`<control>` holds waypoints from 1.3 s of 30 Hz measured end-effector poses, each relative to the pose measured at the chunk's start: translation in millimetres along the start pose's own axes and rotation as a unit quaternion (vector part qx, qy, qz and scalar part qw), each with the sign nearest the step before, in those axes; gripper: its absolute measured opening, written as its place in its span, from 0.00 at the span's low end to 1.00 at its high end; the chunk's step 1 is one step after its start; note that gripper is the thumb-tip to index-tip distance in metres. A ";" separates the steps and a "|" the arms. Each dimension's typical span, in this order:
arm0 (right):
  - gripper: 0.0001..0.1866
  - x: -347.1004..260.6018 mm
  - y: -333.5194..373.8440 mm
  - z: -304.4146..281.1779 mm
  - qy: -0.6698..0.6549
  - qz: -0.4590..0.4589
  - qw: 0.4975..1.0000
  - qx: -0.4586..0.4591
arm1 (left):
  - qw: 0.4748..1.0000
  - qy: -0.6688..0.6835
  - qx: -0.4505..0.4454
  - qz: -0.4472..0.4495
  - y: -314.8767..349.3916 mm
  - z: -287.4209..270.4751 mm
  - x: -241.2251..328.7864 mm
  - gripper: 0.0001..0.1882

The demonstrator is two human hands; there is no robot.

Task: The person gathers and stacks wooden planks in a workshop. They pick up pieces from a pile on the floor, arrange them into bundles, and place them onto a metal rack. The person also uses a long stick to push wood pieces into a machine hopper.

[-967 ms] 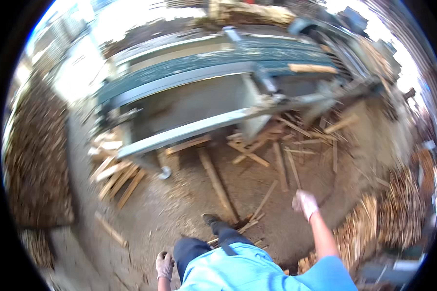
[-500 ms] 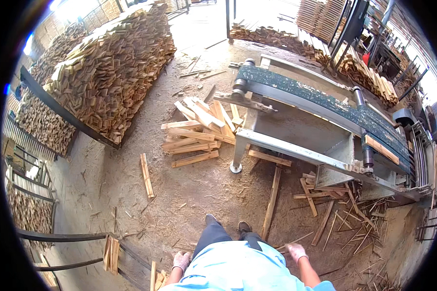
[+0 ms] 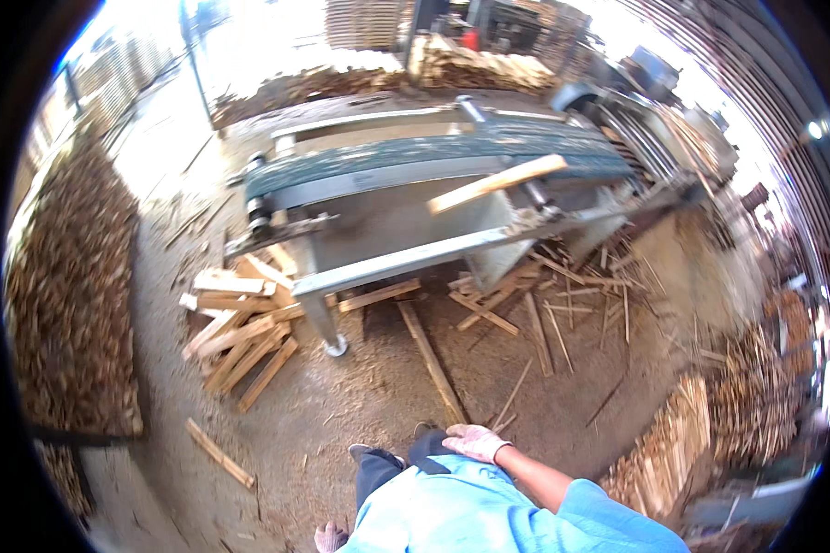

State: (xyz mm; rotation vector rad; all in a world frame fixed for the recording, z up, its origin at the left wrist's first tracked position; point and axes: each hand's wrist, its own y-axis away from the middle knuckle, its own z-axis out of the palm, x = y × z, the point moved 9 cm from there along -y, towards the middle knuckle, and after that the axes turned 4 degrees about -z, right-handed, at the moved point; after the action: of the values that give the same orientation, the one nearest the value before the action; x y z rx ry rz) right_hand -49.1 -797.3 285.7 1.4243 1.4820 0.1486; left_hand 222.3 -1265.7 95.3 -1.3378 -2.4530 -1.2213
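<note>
My right hand (image 3: pixel 475 442), in a pale work glove, is held in front of my waist with its fingers stretched out to the left. Nothing shows in it. Beside my left hip, at the lower edge, part of my gloved left hand (image 3: pixel 330 536) hangs with loose fingers and no visible object. Beyond both hands, a wood strip (image 3: pixel 498 182) juts at a slant past the near side of the conveyor's dark green belt (image 3: pixel 378 157). A long wood strip (image 3: pixel 433 361) lies on the floor just ahead of my feet.
The conveyor's metal frame (image 3: pixel 406 260) spans the way ahead, its leg (image 3: pixel 321 324) on the floor. Left of the leg is a heap of wood pieces (image 3: pixel 240 313); one piece (image 3: pixel 219 452) lies apart. Scattered slats (image 3: pixel 535 332) and stacked sticks (image 3: pixel 669 442) are to the right.
The view has swung to the right. My right hand has come from my side to the front of my waist. The wood strip on the belt now projects over its near edge.
</note>
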 end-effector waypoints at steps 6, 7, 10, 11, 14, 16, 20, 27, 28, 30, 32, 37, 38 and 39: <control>0.28 140.0 29.9 30.2 0.070 0.022 0.996 0.044 | 0.981 0.117 -0.014 -0.157 -35.9 2.8 1.0 0.25; 0.28 168.3 42.7 34.7 0.047 0.070 0.994 0.073 | 0.980 0.122 -0.006 -0.156 -36.4 -1.9 0.5 0.26; 0.27 248.4 81.0 54.1 -0.078 0.205 0.969 0.116 | 0.991 0.050 -0.006 -0.120 -49.6 -12.9 22.2 0.28; 0.26 272.2 95.9 61.3 -0.142 0.242 0.950 0.141 | 0.994 0.030 -0.008 -0.105 -55.0 -15.8 33.2 0.28; 0.23 332.9 127.0 98.2 -0.212 0.216 0.929 0.214 | 0.998 -0.033 -0.039 -0.037 -85.7 -8.8 92.1 0.28; 0.22 316.4 159.5 103.2 -0.428 0.295 0.821 0.235 | 0.994 -0.080 -0.069 0.002 -95.0 -11.8 122.3 0.28; 0.20 352.1 192.6 149.6 -0.445 0.345 0.782 0.267 | 0.978 -0.120 -0.146 0.088 -103.6 15.3 251.2 0.27; 0.14 341.5 228.7 230.1 -0.687 0.353 0.557 0.306 | 0.955 -0.192 -0.204 0.099 -82.7 70.6 448.9 0.27; 0.15 347.1 234.0 239.6 -0.698 0.363 0.534 0.310 | 0.953 -0.199 -0.215 0.082 -81.5 85.7 470.9 0.27; 0.15 350.9 242.0 240.3 -0.719 0.375 0.496 0.309 | 0.950 -0.194 -0.240 0.039 -84.0 104.3 497.3 0.28; 0.17 371.5 244.5 239.6 -0.717 0.403 0.489 0.291 | 0.955 -0.150 -0.253 0.025 -97.1 129.5 503.6 0.28; 0.15 453.9 244.4 162.2 -0.689 0.428 0.512 0.283 | 0.942 -0.191 -0.272 0.048 -111.7 199.0 548.0 0.28; 0.15 469.1 246.0 129.2 -0.682 0.419 0.537 0.266 | 0.942 -0.201 -0.267 0.038 -107.5 211.3 560.3 0.27; 0.14 484.7 243.6 98.1 -0.680 0.405 0.557 0.252 | 0.950 -0.188 -0.246 -0.039 -88.3 208.0 607.3 0.27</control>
State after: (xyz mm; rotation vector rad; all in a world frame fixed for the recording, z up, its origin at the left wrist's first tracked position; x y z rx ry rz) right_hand 295.2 -393.9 135.4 1.7932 -0.5496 -0.7525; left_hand -157.0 -744.4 159.6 -1.7495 -2.5602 -1.8425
